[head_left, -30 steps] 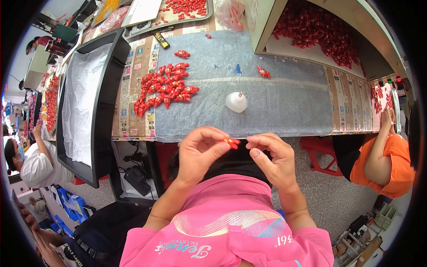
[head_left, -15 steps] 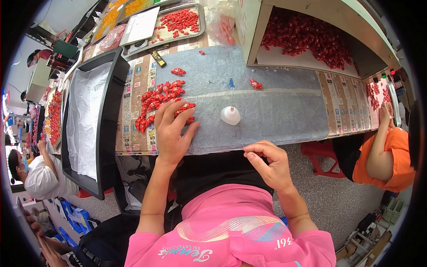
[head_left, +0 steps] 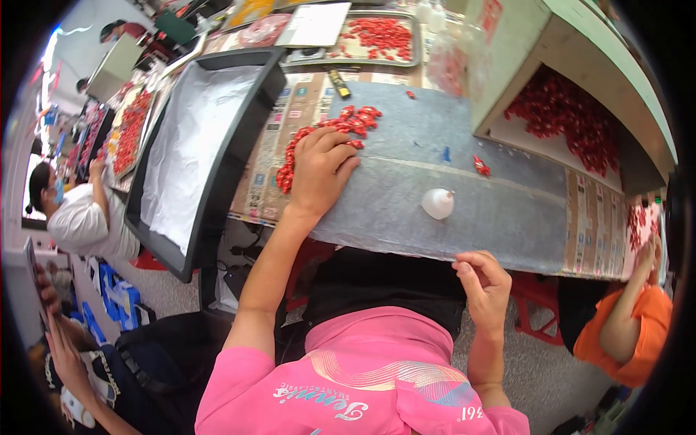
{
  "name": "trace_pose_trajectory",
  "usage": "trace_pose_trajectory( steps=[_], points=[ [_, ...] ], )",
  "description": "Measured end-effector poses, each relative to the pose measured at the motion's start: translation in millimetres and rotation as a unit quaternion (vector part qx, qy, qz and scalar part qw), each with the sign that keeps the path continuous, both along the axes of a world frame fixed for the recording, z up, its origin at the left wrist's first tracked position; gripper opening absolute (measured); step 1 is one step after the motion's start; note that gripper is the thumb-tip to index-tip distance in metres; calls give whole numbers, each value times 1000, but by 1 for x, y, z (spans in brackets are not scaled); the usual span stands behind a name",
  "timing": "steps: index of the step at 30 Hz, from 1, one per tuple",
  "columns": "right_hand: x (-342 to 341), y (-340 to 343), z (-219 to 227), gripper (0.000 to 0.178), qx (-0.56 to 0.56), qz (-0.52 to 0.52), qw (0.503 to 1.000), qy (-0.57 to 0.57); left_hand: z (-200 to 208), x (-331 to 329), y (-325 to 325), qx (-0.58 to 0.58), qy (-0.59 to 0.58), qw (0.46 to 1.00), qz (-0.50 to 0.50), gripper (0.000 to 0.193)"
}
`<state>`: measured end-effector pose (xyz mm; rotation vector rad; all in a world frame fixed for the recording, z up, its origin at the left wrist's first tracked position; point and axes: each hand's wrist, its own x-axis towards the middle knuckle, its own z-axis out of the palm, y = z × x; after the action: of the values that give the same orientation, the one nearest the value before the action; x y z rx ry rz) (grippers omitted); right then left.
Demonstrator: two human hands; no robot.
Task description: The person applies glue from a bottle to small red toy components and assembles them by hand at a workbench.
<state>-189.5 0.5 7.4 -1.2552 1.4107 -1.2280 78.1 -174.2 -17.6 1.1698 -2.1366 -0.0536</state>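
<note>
My left hand [head_left: 324, 172] lies palm down over a pile of small glossy red figure-like pieces [head_left: 360, 119]. Its fingers are bent across the pile and its thumb stands apart; whatever is under the palm is hidden. At the table's front edge, my right hand [head_left: 486, 286] has thumb and forefinger pressed together. Anything pinched there is too small to make out. A small white squeeze bottle [head_left: 437, 204] with a narrow tip sits on the grey-blue mat [head_left: 391, 196], between my hands and farther back. One red piece [head_left: 481, 166] lies alone to its right.
A black tray [head_left: 235, 156] lined with white sheeting stands left of the pile. Behind are a yellow-black tube [head_left: 338, 83] and a metal tray [head_left: 418, 43] of red pieces. A pale open box [head_left: 511, 65] holds many more. A co-worker in orange [head_left: 616, 341] sits at right.
The view has swung, shifting the table rightward in the picture. My left hand has moved farther over the red pile, its fingers closer together. My right hand stays near the table edge.
</note>
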Motion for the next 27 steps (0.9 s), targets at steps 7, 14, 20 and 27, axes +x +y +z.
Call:
trace_pose_trajectory(
  steps=[7, 14, 20, 27],
  points=[
    [-15, -22, -7, 14, -85, -72, 982, 150, 10, -15, 36, -46, 64, 997, -5, 15],
    [-27, -96, -9, 24, -182, -111, 914, 345, 16, -53, 94, 55, 144, 983, -102, 15],
    [-39, -117, -23, 25, -143, -70, 893, 422, 17, -71, 120, 155, 227, 948, -160, 13],
    [-6, -36, 20, 26, -39, 93, 983, 151, 25, -65, 131, 208, 277, 929, -133, 20]
  ],
)
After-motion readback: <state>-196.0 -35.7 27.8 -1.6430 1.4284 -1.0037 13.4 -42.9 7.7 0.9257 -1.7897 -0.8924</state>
